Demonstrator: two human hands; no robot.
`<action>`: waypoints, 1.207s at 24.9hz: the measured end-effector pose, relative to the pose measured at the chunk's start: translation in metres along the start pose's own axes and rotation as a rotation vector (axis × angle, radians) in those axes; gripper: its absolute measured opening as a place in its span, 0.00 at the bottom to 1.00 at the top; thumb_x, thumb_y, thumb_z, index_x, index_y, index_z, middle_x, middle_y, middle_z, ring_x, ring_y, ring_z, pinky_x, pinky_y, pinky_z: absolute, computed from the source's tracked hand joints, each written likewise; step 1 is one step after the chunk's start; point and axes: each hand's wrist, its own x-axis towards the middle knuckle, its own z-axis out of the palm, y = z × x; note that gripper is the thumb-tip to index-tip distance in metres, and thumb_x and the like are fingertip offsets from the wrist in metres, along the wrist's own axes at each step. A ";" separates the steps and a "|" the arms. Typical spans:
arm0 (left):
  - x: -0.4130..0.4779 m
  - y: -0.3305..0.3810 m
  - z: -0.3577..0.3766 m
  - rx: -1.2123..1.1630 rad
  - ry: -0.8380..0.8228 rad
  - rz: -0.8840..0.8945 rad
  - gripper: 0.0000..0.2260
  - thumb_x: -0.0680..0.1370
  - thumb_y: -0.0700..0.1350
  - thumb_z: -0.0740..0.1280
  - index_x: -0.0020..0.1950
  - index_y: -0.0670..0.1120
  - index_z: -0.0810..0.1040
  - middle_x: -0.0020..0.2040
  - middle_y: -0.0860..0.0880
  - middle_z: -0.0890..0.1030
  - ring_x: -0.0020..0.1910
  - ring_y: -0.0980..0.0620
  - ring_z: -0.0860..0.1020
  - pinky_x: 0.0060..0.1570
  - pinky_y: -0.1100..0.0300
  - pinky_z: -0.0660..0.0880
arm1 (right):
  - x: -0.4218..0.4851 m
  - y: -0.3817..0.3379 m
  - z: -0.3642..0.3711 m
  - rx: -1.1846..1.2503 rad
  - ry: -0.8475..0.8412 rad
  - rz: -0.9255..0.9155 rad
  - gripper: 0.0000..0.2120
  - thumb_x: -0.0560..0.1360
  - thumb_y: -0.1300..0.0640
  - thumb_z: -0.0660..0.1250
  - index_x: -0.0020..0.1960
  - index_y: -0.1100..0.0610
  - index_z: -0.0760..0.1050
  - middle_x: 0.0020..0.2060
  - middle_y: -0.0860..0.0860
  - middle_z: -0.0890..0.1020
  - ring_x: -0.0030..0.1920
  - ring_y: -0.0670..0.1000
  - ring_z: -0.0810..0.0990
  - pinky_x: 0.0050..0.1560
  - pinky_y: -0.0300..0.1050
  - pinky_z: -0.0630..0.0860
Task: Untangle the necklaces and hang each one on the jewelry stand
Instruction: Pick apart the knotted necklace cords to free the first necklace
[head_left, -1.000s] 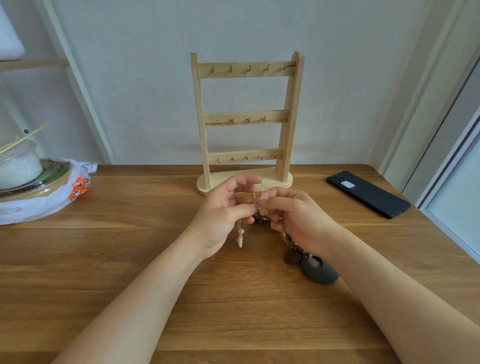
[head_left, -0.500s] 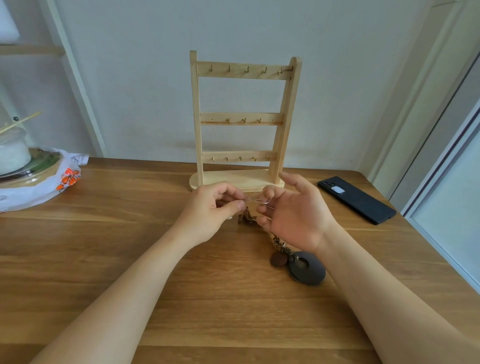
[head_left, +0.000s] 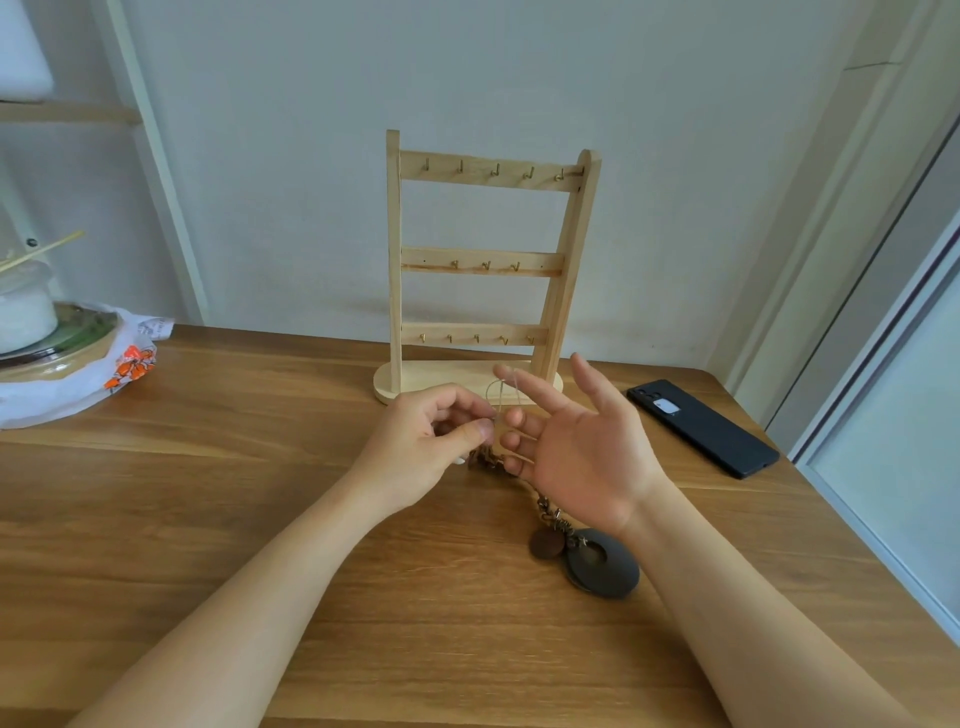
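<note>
A wooden jewelry stand (head_left: 485, 270) with three hooked rails stands at the back of the table, its hooks bare. My left hand (head_left: 426, 447) pinches a thin pale chain (head_left: 500, 400) between thumb and forefinger. That chain loops up over the raised forefinger of my right hand (head_left: 576, 441), which is spread palm-up with straight fingers. A brown beaded necklace (head_left: 545, 512) lies on the table under my hands and ends in a dark round pendant (head_left: 602, 566) beside a small brown disc. The part of the tangle under my left hand is hidden.
A black phone (head_left: 704, 426) lies at the right, close to the table edge. At the far left sits a plastic bag (head_left: 78, 384) with lidded food containers and chopsticks. A wall stands right behind the stand.
My right hand has let go of the tangle and spread open palm-up, with the thin chain now looped over its forefinger. The view has tilted down slightly.
</note>
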 end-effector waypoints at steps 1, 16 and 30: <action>-0.001 0.001 0.001 -0.017 -0.017 -0.004 0.05 0.78 0.40 0.72 0.50 0.48 0.83 0.41 0.51 0.85 0.41 0.57 0.82 0.38 0.63 0.78 | 0.000 0.001 0.000 -0.048 0.015 -0.002 0.29 0.78 0.35 0.59 0.65 0.55 0.80 0.40 0.52 0.77 0.43 0.51 0.74 0.54 0.50 0.67; -0.001 0.000 -0.001 -0.086 0.070 0.025 0.04 0.77 0.42 0.73 0.43 0.49 0.84 0.35 0.57 0.79 0.35 0.53 0.73 0.34 0.65 0.71 | 0.005 -0.005 -0.009 -0.099 0.228 -0.260 0.15 0.77 0.73 0.62 0.59 0.58 0.74 0.35 0.53 0.78 0.38 0.52 0.81 0.50 0.49 0.81; 0.000 -0.005 -0.001 -0.085 0.066 0.054 0.01 0.76 0.46 0.73 0.44 0.52 0.84 0.36 0.57 0.79 0.36 0.50 0.73 0.35 0.58 0.71 | 0.005 -0.008 -0.023 -0.355 0.492 -0.501 0.09 0.78 0.70 0.67 0.51 0.58 0.81 0.40 0.51 0.82 0.36 0.48 0.80 0.38 0.40 0.77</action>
